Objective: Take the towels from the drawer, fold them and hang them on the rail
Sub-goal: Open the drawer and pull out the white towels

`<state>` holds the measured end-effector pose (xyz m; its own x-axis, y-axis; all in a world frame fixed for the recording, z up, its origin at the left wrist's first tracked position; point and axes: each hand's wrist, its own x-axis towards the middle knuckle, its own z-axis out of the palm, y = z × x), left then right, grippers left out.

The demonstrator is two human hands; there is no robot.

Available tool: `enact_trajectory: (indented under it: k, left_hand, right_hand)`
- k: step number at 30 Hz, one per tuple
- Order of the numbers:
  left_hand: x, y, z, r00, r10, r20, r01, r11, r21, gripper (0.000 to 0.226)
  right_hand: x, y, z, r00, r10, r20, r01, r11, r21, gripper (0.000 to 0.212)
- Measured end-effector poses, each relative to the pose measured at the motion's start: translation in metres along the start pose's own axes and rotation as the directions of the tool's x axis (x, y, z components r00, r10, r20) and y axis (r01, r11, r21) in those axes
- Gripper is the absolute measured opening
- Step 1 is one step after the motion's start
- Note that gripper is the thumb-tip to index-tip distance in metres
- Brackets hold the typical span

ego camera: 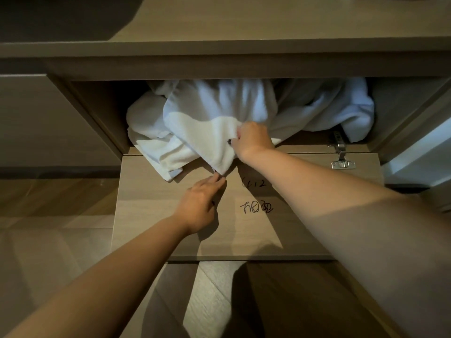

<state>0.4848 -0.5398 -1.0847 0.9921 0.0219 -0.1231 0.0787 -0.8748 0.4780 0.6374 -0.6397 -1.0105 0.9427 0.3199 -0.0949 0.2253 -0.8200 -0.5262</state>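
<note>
The towels [219, 123] lie crumpled in the open drawer [102, 111], spilling forward onto its lowered flap [305, 215]. The right hand [252, 140] grips the front towel's bunched edge; the left hand [201, 203], nearer the person, pinches its hanging corner.

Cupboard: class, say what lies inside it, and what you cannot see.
Inside the cupboard lie crumpled white towels, spilling onto the open door. Both hands, right and left, grip one. Anything beneath the towels is hidden.
</note>
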Motion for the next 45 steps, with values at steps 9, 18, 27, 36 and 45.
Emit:
enact_trajectory:
  k: [9,18,27,36,45]
  left_hand:
    - [0.015,0.018,-0.025,0.818,-0.575,-0.001,0.174,0.249,-0.953,0.017]
    - [0.032,0.036,-0.016,0.780,-0.623,-0.059,0.240,0.384,-0.892,0.014]
    - [0.025,0.038,-0.027,0.844,-0.536,-0.024,0.271,0.465,-0.843,0.017]
    - [0.028,0.024,-0.074,0.918,-0.390,0.068,0.113,0.094,-0.989,0.030]
    - [0.034,0.042,-0.078,0.840,-0.505,-0.197,0.096,0.497,-0.863,0.039]
  right_hand:
    - [-0.040,0.050,0.002,0.958,-0.211,0.196,0.196,0.976,0.096,0.008]
    - [-0.036,0.075,-0.037,0.923,0.252,0.291,-0.378,0.448,0.810,0.034]
    - [-0.021,0.025,-0.035,0.997,-0.071,0.036,0.049,0.905,0.424,0.022]
    - [-0.083,0.032,-0.001,0.918,-0.380,0.112,0.327,0.887,0.324,0.023]
    - [-0.055,0.051,-0.038,0.898,0.341,0.277,-0.393,0.342,0.854,0.014]
